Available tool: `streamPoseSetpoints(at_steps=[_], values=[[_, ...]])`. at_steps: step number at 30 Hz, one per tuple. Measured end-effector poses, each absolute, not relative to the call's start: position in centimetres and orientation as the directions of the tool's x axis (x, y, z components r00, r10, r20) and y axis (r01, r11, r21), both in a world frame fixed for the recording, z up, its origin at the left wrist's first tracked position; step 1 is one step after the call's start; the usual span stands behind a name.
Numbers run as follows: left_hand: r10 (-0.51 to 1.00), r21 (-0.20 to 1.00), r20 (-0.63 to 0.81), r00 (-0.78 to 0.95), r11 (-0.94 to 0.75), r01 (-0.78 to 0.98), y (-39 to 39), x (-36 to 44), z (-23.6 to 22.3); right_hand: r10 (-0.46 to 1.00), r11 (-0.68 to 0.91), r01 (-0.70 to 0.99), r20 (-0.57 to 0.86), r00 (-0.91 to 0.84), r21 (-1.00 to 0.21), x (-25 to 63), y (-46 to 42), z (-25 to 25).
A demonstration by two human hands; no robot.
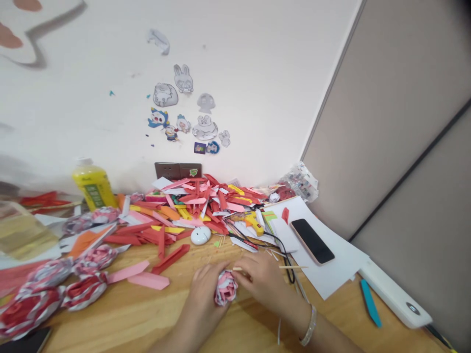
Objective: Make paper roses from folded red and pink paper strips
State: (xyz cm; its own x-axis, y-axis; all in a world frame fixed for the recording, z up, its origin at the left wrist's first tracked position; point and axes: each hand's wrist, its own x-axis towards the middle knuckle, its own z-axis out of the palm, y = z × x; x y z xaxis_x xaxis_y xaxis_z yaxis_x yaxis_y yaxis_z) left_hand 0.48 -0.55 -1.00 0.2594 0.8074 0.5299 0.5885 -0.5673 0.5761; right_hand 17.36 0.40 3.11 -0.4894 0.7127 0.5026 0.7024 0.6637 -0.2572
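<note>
Left hand: the left hand (pixel 208 287) curls around a pink-and-white paper flower (pixel 225 288), holding it just above the tabletop (pixel 147 318), toward the front edge.
Right hand: the right hand (pixel 257 274), a bracelet (pixel 309 324) at its wrist, pinches a thin wooden stick (pixel 293 267) beside the flower.
Paper flower: rounded, with crumpled pink and white folds packed in layers.
Hard to make out: the left hand covers the flower's left side; the right hand hides the stick's middle; whether the stick's tip touches the flower, I cannot tell.
Direction: the flower's layered face turns upward; the stick's long axis runs left to right, one end at the flower, the other toward the table's right edge.
Further out: folded paper strips (pixel 198 201) heap along the back edge, a yellow glue gun (pixel 254 223) beside them; a phone (pixel 312 241) lies on white paper (pixel 324 282) to the right; more paper flowers (pixel 85 290) sit toward the front left corner.
</note>
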Motion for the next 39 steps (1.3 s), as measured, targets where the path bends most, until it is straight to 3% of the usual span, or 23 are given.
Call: streamPoseSetpoints(at_steps=[5, 11, 15, 20, 27, 39], values=[[0.805, 0.553, 0.526, 0.274, -0.569, 0.609, -0.5, 0.5, -1.0, 0.660, 0.691, 0.707, 0.533, -0.530, -0.152, 17.1, 0.4, 2.7], [0.796, 0.547, 0.531, 0.291, -0.585, 0.599, -0.5, 0.5, -0.9, 0.639, 0.719, 0.681, 0.521, -0.566, -0.141, 17.3, 0.5, 2.3], [0.789, 0.550, 0.533, 0.305, -0.597, 0.584, -0.6, 0.5, -0.8, 0.670, 0.719, 0.656, 0.481, -0.566, -0.229, 17.7, 0.8, 2.7], [0.790, 0.553, 0.520, 0.326, -0.602, 0.576, -0.7, 0.4, -0.9, 0.811, 0.577, 0.730, 0.367, -0.456, -0.366, 18.1, 1.2, 3.1], [0.781, 0.536, 0.537, 0.320, -0.608, 0.586, -0.6, 0.4, -1.0, 0.792, 0.610, 0.646, 0.356, -0.496, -0.459, 17.8, 1.1, 3.1], [0.783, 0.559, 0.555, 0.281, -0.601, 0.571, -0.4, 0.5, -1.4, 0.759, 0.651, 0.624, 0.360, -0.542, -0.433, 18.2, 1.3, 3.0]])
